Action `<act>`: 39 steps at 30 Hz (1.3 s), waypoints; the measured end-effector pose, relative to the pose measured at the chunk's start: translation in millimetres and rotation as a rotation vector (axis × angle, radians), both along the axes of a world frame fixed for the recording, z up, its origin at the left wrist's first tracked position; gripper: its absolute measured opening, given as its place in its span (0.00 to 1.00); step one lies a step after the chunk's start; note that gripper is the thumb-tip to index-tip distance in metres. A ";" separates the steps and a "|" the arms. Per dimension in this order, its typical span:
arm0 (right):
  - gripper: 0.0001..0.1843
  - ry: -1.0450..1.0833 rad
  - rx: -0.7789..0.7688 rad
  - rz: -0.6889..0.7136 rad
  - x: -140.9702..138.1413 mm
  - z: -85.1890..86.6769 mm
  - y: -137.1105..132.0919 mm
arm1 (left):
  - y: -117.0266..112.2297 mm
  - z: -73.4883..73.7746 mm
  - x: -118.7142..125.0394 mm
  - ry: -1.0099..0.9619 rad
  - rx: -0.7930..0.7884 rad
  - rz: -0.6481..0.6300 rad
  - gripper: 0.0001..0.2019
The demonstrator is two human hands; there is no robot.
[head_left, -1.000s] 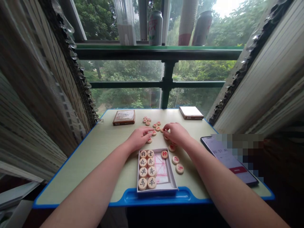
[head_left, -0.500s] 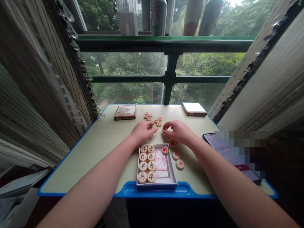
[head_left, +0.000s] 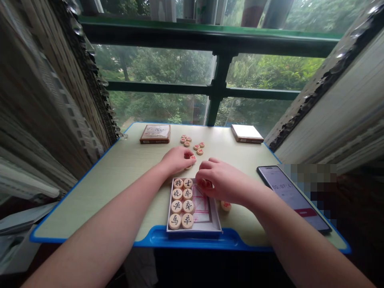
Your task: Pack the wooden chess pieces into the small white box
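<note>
An open white box (head_left: 216, 218) lies near the table's front edge. Black-lettered Chinese chess pieces (head_left: 177, 206) fill two columns on its left side, and a pink-lined sheet (head_left: 200, 203) shows on its floor. Over the box's back right part, my right hand (head_left: 217, 180) is closed, pinching a Chinese chess piece (head_left: 204, 183). Its fingers partly cover that piece and the back right corner. My left hand (head_left: 179, 159) is behind the box, fingers closed round a red-lettered Chinese chess piece (head_left: 193, 158). Another piece (head_left: 188, 167) shows beneath that hand.
Several red-lettered pieces (head_left: 199, 151) lie farther back on the table. One piece (head_left: 226, 205) sits right of the box, partly under my right wrist. Two flat boxes, one brown (head_left: 155, 134) and one white-topped (head_left: 246, 133), stand at the back. A phone (head_left: 292, 196) lies at right.
My right hand has come nearer, from the loose pieces to over the box's back right part, carrying a piece. My left hand stays behind the box. The view has tilted down slightly.
</note>
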State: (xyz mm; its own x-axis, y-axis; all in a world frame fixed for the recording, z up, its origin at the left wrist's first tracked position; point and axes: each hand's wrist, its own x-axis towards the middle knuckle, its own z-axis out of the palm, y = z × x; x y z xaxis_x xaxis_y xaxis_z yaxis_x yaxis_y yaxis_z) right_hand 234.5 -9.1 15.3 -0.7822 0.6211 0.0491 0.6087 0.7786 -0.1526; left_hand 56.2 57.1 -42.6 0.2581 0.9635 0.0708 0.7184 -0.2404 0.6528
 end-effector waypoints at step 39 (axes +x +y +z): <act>0.13 -0.188 0.071 -0.206 -7.3 9.2 -23.8 | -3.6 -3.1 -2.5 0.025 0.040 -0.025 0.15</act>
